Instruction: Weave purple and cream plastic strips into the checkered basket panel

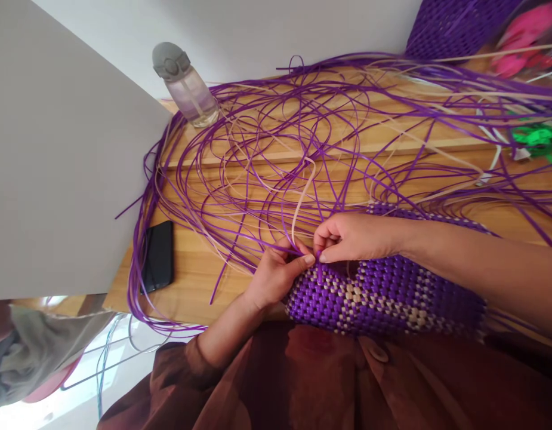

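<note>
A purple and cream woven basket [387,298] lies against the front of my brown clothing, at the table's near edge. My left hand [280,272] pinches at its upper left rim, thumb and fingers closed around a purple strip. Just beside it, my right hand [342,239] is closed on a purple plastic strip [320,272] whose short loop shows over the weave. A bent cream strip [302,200] rises from between the fingers of my left hand. Behind my right forearm, part of the basket's far rim and opening is hidden.
Long loose purple and cream strips [258,143] spread in tangled loops over the wooden table [186,304]. A bottle with a grey lid [186,83] stands at the back left; a black phone [158,257] lies below. Green strips [537,136] and another purple woven piece [455,30] are at right.
</note>
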`<move>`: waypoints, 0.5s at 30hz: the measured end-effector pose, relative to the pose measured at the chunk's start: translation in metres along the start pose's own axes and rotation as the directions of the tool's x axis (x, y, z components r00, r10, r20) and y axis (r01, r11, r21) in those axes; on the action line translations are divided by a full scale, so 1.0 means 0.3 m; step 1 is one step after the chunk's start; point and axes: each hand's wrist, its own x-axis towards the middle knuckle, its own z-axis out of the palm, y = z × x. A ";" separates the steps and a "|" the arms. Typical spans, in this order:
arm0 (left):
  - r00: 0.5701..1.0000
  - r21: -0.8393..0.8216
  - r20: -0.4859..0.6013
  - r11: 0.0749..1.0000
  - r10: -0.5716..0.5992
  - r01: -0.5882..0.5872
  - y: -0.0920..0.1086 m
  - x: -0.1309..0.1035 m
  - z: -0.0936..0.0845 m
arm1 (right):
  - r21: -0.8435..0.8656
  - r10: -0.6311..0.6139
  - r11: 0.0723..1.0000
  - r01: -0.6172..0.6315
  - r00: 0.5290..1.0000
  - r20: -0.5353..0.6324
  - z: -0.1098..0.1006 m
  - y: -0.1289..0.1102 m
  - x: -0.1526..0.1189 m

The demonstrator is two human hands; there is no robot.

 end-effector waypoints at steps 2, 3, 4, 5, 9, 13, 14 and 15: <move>1.000 -0.038 -0.005 0.999 -0.013 0.012 -0.001 0.000 0.001 | 0.005 -0.016 1.000 0.016 1.000 -0.004 0.000 -0.001 -0.002; 1.000 -0.071 -0.006 0.997 -0.026 0.025 -0.003 0.000 0.002 | 0.017 -0.019 1.000 0.019 1.000 -0.005 0.000 -0.001 -0.005; 0.999 -0.105 -0.003 0.994 -0.040 0.039 -0.004 -0.001 0.005 | 0.037 -0.013 0.999 0.013 1.000 -0.002 0.000 -0.003 -0.007; 0.999 -0.138 0.005 0.989 -0.052 0.052 -0.005 -0.001 0.008 | 0.056 0.000 0.998 0.000 1.000 0.001 0.002 -0.005 -0.010; 0.995 -0.238 0.027 0.967 -0.092 0.095 -0.004 -0.001 0.015 | 0.026 0.052 0.998 -0.051 0.998 -0.039 0.010 -0.018 -0.015; 0.992 -0.239 0.045 0.963 -0.118 0.126 -0.004 0.002 0.015 | -0.057 0.070 0.995 -0.076 0.993 -0.099 0.019 -0.019 -0.011; 0.993 -0.224 0.040 0.967 -0.115 0.121 -0.006 0.003 0.015 | -0.066 0.076 0.994 -0.083 0.992 -0.106 0.020 -0.017 -0.010; 0.994 -0.206 0.029 0.972 -0.108 0.112 -0.008 0.003 0.014 | -0.071 0.083 0.993 -0.091 0.990 -0.110 0.021 -0.015 -0.010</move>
